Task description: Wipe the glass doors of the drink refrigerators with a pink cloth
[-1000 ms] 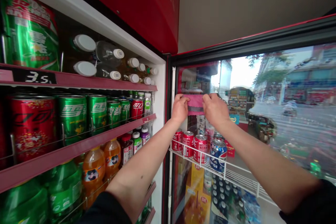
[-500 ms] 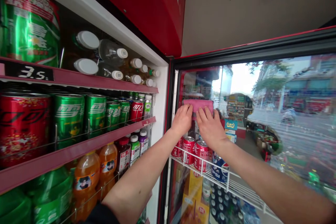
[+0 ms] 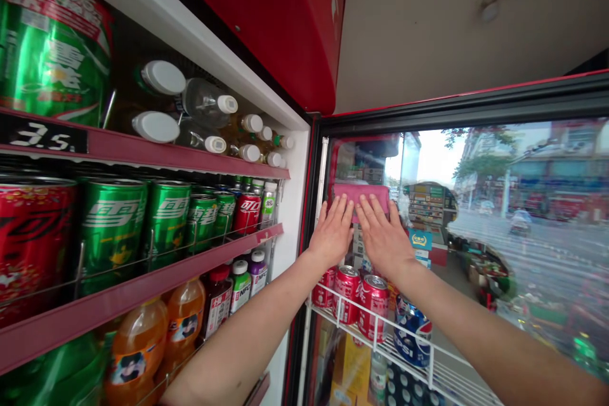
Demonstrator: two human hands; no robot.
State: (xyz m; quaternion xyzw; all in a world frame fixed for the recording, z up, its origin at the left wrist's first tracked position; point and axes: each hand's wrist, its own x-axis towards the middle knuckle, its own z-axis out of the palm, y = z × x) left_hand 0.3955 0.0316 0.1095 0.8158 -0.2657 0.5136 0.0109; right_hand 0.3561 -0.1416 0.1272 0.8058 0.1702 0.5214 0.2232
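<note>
Fingers extended and laid flat, neither clenched nor curled around anything, the left hand point(image 3: 332, 231) and right hand point(image 3: 385, 235) press side by side on a folded pink cloth point(image 3: 362, 189), which appears to lie against the glass door point(image 3: 480, 222) of a drinks cooler. The cloth's long axis runs roughly level, across the line of the fingers; its upper edge shows just above the fingertips, and its lower part is largely covered. Neither hand is clearly nearer: the left covers the end toward the hinge, the right the end toward the street, its little finger just beside the cloth's edge. What the palms touch cannot be told.

Below the hands, a white wire rack point(image 3: 431, 365) along the door holds three red cans point(image 3: 374, 307) and a blue can point(image 3: 412, 330), all upright. To the left of the hands, behind the left forearm, stand the cooler's shelves: on top, a large green container point(image 3: 52, 57) and bottles with white caps point(image 3: 164, 77) facing out; in the middle, upright green cans point(image 3: 114, 228) and a big red can point(image 3: 33, 247); lower down, orange drink bottles point(image 3: 137, 349) near smaller juice bottles point(image 3: 241, 285).
</note>
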